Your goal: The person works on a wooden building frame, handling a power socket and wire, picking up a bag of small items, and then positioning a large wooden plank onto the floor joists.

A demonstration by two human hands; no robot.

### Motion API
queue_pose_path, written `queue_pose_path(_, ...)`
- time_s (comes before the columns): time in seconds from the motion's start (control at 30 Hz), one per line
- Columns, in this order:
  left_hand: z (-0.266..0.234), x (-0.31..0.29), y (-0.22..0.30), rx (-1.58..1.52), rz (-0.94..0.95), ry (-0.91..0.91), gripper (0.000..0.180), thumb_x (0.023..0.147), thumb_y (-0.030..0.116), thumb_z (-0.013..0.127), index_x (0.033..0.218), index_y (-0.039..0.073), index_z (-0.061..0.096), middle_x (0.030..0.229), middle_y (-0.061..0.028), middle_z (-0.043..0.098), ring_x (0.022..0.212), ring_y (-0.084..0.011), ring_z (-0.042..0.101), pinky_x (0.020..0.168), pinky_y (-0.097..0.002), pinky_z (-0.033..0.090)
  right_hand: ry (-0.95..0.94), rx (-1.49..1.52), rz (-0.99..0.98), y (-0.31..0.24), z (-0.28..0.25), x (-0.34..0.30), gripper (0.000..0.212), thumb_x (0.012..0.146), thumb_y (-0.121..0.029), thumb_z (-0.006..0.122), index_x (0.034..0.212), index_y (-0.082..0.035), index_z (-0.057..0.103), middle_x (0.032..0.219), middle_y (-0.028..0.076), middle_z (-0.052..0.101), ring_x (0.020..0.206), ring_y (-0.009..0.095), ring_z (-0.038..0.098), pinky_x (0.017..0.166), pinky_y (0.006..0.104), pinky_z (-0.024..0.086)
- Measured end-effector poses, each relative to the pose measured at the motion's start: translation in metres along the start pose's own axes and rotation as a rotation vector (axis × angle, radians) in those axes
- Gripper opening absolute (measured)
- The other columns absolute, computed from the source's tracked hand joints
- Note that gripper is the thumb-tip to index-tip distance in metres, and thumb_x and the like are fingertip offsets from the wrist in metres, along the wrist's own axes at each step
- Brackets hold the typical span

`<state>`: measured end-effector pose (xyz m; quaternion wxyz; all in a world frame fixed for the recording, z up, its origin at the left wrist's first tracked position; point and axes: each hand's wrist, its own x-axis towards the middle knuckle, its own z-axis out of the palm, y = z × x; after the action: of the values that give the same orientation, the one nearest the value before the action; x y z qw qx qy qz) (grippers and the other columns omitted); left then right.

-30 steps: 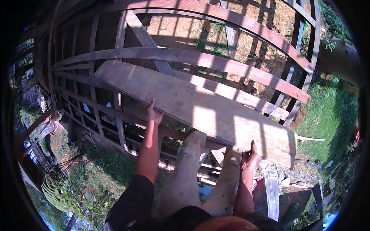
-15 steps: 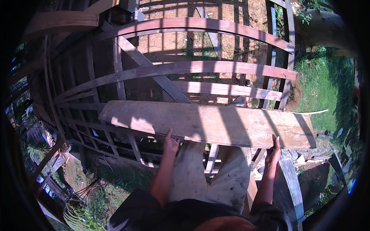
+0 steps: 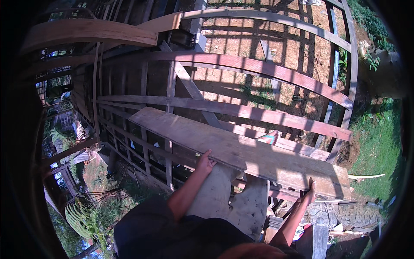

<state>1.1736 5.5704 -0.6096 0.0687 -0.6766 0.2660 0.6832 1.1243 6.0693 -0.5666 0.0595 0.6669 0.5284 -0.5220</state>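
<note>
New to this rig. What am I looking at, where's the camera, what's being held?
There's no machine: these are a person's own bare hands. The view comes from a fisheye camera on their head, looking down, so straight edges bend and the rim goes dark. Picture left is their left.

The left hand and right hand hold the near edge of a long wooden board. I can't tell whether anything underneath also supports it. Their pale trousers show below it.

Instead of a tabletop, there's a timber frame over shadow-striped bare ground. Grass lies to the right.
</note>
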Motion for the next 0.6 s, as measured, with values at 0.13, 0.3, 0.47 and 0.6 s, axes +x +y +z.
queue_pose_path(0.13, 0.066, 0.003, 0.024, 0.115, 0.032, 0.026, 0.041, 0.086, 0.023, 0.065, 0.123, 0.013, 0.050, 0.122, -0.0064, 0.057, 0.114, -0.0262, 0.055, 0.105, -0.0487, 0.036, 0.097, 0.115, -0.098, -0.047, 0.025, -0.012, 0.044, 0.081, -0.037, 0.073, 0.108, -0.004, 0.069, 0.093, 0.005, 0.067, 0.061, 0.011, 0.051, 0.054, 0.0250, 0.045)
queue_pose_path(0.3, 0.129, 0.006, 0.038, 0.112, 0.044, -0.043, 0.038, 0.086, 0.024, 0.065, 0.120, 0.013, 0.052, 0.120, -0.0050, 0.058, 0.113, -0.0247, 0.056, 0.103, -0.0483, 0.037, 0.001, 0.346, -0.029, -0.067, 0.024, 0.006, 0.054, 0.080, -0.037, 0.075, 0.117, 0.001, 0.061, 0.111, 0.012, 0.063, 0.094, 0.022, 0.060, 0.079, 0.0376, 0.051)
queue_pose_path(0.47, 0.168, 0.021, 0.048, 0.181, -0.009, -0.068, 0.043, 0.086, 0.024, 0.066, 0.124, 0.012, 0.051, 0.124, -0.0055, 0.056, 0.117, -0.0253, 0.053, 0.104, -0.0471, 0.035, 0.051, 0.417, -0.021, -0.071, 0.004, -0.006, 0.053, 0.084, -0.034, 0.072, 0.122, 0.001, 0.058, 0.122, 0.012, 0.060, 0.104, 0.022, 0.057, 0.085, 0.0368, 0.050)
queue_pose_path(0.6, 0.174, 0.024, 0.050, 0.274, -0.080, -0.089, 0.046, 0.085, 0.023, 0.067, 0.126, 0.011, 0.049, 0.126, -0.0068, 0.055, 0.118, -0.0271, 0.052, 0.104, -0.0476, 0.034, 0.010, 0.534, 0.020, -0.041, -0.030, -0.018, 0.047, 0.094, -0.031, 0.058, 0.129, -0.001, 0.054, 0.133, 0.009, 0.053, 0.112, 0.025, 0.055, 0.093, 0.0388, 0.048)
